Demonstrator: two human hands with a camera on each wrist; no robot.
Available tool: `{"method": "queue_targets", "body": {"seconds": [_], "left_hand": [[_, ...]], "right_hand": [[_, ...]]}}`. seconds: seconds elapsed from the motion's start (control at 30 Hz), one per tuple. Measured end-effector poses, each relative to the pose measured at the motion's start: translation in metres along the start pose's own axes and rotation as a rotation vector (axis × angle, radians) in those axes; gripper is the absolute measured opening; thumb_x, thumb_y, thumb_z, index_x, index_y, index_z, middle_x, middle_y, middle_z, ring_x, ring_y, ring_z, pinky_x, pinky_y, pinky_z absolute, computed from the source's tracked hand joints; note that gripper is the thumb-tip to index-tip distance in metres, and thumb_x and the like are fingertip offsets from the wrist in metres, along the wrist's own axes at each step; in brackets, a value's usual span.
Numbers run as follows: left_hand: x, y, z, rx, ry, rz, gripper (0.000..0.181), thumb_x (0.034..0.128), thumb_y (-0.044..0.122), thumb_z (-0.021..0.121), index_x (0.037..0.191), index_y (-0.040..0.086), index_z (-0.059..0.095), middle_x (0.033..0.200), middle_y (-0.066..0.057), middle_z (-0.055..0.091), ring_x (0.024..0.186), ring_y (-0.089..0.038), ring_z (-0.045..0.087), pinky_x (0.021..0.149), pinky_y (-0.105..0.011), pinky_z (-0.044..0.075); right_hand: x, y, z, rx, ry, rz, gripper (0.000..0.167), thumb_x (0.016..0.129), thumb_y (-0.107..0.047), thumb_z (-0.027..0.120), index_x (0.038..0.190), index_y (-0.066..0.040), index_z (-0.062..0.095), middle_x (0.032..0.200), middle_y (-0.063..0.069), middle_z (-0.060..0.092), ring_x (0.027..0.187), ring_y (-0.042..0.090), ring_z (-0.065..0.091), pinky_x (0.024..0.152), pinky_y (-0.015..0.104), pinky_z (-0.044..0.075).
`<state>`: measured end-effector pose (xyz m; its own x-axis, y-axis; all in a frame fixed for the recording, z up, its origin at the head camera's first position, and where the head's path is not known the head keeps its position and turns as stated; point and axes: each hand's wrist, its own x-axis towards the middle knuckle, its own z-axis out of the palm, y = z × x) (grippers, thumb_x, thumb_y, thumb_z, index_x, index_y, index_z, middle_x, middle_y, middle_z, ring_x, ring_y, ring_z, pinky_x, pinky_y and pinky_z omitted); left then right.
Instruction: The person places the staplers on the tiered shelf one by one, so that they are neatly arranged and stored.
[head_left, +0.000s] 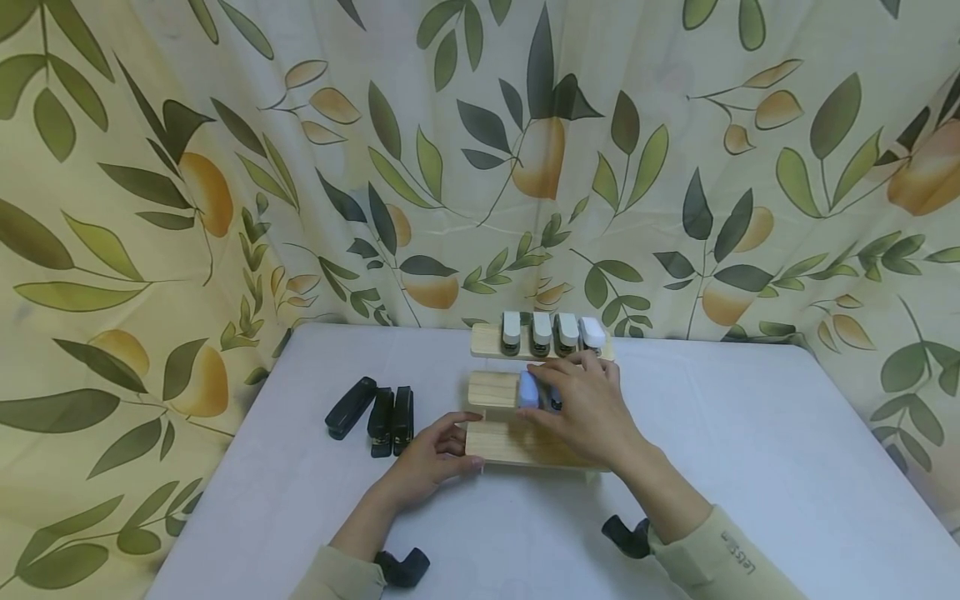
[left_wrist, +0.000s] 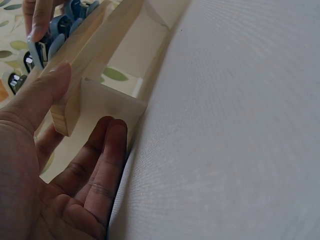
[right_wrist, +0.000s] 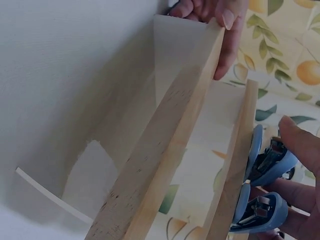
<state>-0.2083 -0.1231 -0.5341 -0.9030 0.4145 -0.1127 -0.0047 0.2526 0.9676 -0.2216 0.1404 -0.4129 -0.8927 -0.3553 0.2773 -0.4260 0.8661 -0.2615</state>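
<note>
A tiered wooden stand (head_left: 525, 442) with pale, translucent supports is in the middle of the table. My left hand (head_left: 432, 462) grips the left end of its lowest board; in the left wrist view the thumb lies on the board and fingertips touch the end support (left_wrist: 112, 97). On the middle board, my right hand (head_left: 588, 404) pinches a light blue stapler (head_left: 528, 390) between thumb and forefinger. More blue staplers (right_wrist: 260, 212) sit beside it, mostly hidden by that hand in the head view. White-topped staplers (head_left: 542, 333) stand in a row on the top board.
Three black staplers (head_left: 381, 421) lie on the white-covered table (head_left: 750, 450) left of the stand. A leaf-and-fruit patterned curtain (head_left: 480, 167) hangs behind and along the left side. Black wrist mounts (head_left: 628, 537) sit at both sleeves.
</note>
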Motion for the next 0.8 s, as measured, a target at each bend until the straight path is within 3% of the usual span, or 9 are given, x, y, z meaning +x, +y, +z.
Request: {"method": "queue_targets", "body": {"seconds": [0.8], "left_hand": [[-0.0006,0.0009,-0.0001,-0.002,-0.003,-0.005,0.062,0.0887,0.037,0.083,0.144,0.039,0.053,0.118,-0.001,0.065,0.105,-0.018,0.069,0.096,-0.037,0.052]], "right_hand": [[0.0004,-0.0021,0.0042,-0.018,0.057,0.018,0.058,0.083,-0.053,0.083,0.127,-0.016,0.073,0.128,0.006,0.072,0.115,0.029,0.053,0.088,0.049,0.034]]}}
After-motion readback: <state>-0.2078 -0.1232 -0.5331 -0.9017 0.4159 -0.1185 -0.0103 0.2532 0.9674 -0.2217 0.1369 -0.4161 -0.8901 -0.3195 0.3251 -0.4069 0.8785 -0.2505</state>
